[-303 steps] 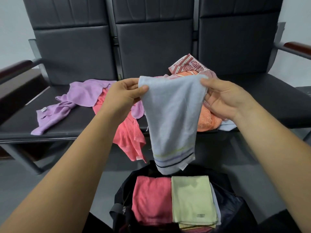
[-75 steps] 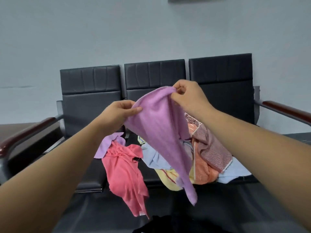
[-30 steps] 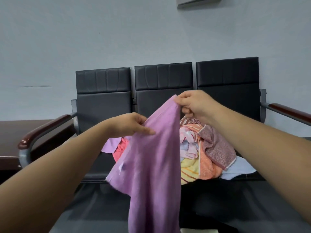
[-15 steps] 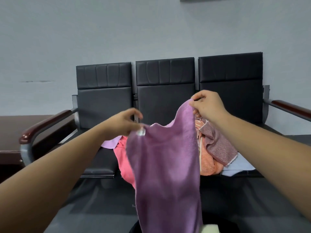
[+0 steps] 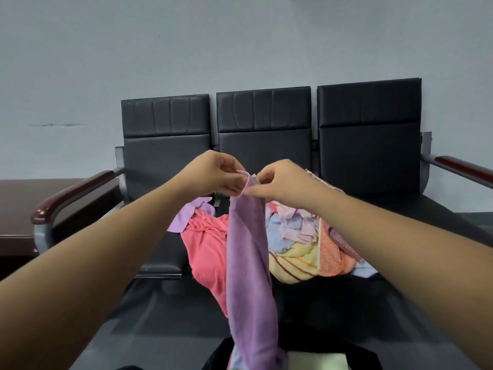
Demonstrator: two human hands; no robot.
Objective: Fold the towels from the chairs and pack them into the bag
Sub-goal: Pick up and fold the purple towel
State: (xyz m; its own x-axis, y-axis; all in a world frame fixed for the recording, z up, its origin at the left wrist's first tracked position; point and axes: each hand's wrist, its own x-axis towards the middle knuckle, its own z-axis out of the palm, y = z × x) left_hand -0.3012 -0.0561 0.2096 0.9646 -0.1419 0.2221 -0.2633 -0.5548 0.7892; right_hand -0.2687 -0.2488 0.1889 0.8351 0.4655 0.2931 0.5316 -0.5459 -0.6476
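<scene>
- My left hand [image 5: 213, 173] and right hand [image 5: 282, 180] each pinch a top corner of the purple towel [image 5: 248, 263] between thumb and fingertips. The hands are close together with only the cloth between them, so the corners meet and the towel is doubled lengthwise.
- I hold it high in front of the chairs [image 5: 264, 145] so that it hangs free as a narrow strip and its own weight evens out the halves.
- Its lower end dangles over the open black bag [image 5: 357, 355] at the bottom edge, where a pale green folded towel [image 5: 314, 360] already lies. I judge the next fold should halve the length.
- Behind, the coral towel [image 5: 208, 249] drapes off the seat edge. The mixed pile [image 5: 301, 244] sits on the middle seat, not yet folded.
</scene>
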